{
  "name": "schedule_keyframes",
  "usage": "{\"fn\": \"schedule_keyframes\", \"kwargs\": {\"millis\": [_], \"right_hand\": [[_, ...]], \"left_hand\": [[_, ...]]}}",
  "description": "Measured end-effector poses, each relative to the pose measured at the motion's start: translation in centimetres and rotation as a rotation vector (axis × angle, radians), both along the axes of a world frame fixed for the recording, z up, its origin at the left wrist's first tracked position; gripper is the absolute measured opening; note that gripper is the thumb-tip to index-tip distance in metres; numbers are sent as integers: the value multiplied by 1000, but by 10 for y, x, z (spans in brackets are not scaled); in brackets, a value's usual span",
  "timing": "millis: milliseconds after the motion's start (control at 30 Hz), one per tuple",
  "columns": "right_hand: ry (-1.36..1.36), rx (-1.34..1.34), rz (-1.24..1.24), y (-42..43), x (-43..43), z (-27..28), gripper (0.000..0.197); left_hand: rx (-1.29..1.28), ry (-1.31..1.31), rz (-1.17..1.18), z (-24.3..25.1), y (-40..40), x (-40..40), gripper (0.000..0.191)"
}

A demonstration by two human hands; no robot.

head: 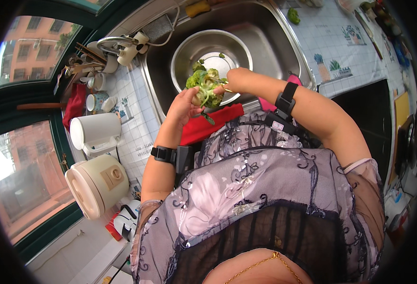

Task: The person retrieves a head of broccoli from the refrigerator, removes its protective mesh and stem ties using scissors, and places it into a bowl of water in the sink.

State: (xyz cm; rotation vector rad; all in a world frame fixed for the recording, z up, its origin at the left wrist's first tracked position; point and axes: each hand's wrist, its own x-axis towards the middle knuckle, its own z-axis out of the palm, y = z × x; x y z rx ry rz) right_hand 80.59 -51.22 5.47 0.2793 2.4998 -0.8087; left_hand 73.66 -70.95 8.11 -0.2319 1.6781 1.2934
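Note:
My left hand [184, 106] grips a head of green broccoli [213, 101] by its stem side, its florets spreading over the near rim of a round stainless steel bowl [243, 53]. At the broccoli's right side, my right hand [239, 80] is closed around a small thin-bladed tool [215, 80]. Fingers hide most of that tool, so its exact kind is unclear. A small broccoli floret [221, 55] lies inside the bowl. A leaf [207, 118] hangs below the broccoli, in front of a red cloth [212, 122] at the sink's front edge.
The bowl stands in a stainless steel sink [272, 46], with a faucet [125, 53] at its left. A white electric kettle [95, 131] and a cream rice cooker [98, 184] stand along the left counter. A green pepper [293, 16] rests on the right counter [322, 39].

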Motion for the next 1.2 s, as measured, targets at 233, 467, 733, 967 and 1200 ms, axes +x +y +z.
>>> {"fn": "schedule_keyframes", "kwargs": {"millis": [233, 467, 733, 967, 1200], "right_hand": [[-31, -86, 22, 30, -2, 12, 80], [-176, -97, 120, 21, -5, 27, 90], [-218, -98, 130, 26, -9, 31, 89], [-233, -70, 154, 28, -14, 31, 89], [-282, -61, 149, 28, -15, 35, 91]], "left_hand": [[53, -53, 72, -13, -15, -7, 26], [136, -93, 42, -11, -11, -7, 24], [194, -53, -28, -13, -11, -7, 22], [201, -53, -33, -8, -6, -6, 22], [216, -99, -26, -12, -9, -8, 23]]}}
